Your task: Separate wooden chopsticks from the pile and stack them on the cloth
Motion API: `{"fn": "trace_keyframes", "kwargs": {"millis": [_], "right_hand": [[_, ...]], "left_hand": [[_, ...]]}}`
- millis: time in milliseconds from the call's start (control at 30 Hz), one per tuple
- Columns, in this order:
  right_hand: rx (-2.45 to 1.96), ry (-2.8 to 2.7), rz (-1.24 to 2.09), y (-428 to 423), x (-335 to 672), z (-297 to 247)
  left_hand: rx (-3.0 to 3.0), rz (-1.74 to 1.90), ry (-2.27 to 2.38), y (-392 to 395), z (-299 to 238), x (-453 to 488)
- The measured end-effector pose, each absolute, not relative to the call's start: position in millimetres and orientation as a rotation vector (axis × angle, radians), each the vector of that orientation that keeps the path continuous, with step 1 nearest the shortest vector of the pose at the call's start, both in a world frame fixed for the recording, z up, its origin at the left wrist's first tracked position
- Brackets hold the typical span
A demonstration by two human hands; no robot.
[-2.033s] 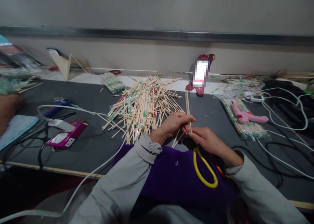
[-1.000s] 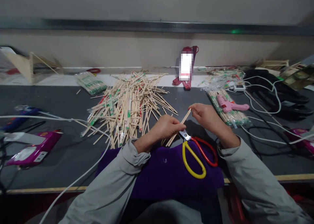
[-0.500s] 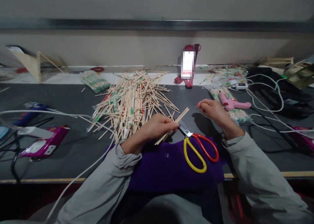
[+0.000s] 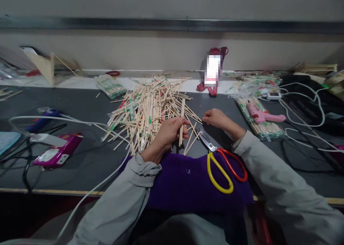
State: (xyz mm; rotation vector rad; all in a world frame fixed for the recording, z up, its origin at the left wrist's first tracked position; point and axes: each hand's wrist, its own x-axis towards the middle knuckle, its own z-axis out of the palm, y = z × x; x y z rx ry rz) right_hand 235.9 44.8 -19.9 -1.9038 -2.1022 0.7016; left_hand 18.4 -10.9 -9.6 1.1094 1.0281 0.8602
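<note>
Your left hand [image 4: 170, 130] is clamped on a few slim wooden sticks [image 4: 182, 107], gripped around the lower half, upper ends clear of your fingers and pointing away from you, just in front of the near right side of the loose stick pile [image 4: 150, 116]. Your right hand [image 4: 216, 119] is apart from the left, low over the table [image 4: 88, 103], fingers curled in; tips are small and dim here, so can't tell if anything is pinched in them. Scissors [image 4: 213, 149] lie between your forearms, blades toward the gap between your hands, red and yellow handles over the purple cloth [image 4: 177, 182]. A couple more loose sticks [image 4: 191, 144] lie between the left hand and the blades. Handling, by judgement: held sticks look light, stiff and dry, not very slippery bare, but thin enough to snap if bent and likely to fan out or roll if the pinch loosens. Best hold is thumb against fingers around the middle, sticks side by side, ends free. Pieces in the pile with printed film sleeves probably slide more; take those by bare wood. Pink glue gun [image 4: 264, 116] rests on a wrapped stick packet [image 4: 264, 133], right of your right hand.
</note>
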Motion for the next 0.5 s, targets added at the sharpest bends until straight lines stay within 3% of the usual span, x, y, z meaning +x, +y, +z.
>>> {"fn": "trace_keyframes", "kwargs": {"millis": [267, 400, 500], "right_hand": [[-1.613, -2.193, 0.909, 53, 170, -12], [-1.647, -1.929, 1.202, 47, 189, -3], [-1.738, -1.854, 1.161, 54, 223, 8]], "left_hand": [[1.015, 0.983, 1.036, -3, -15, 13], [1.037, 0.918, 1.028, -9, -14, 18], [1.049, 0.854, 1.014, -14, -13, 22]]}}
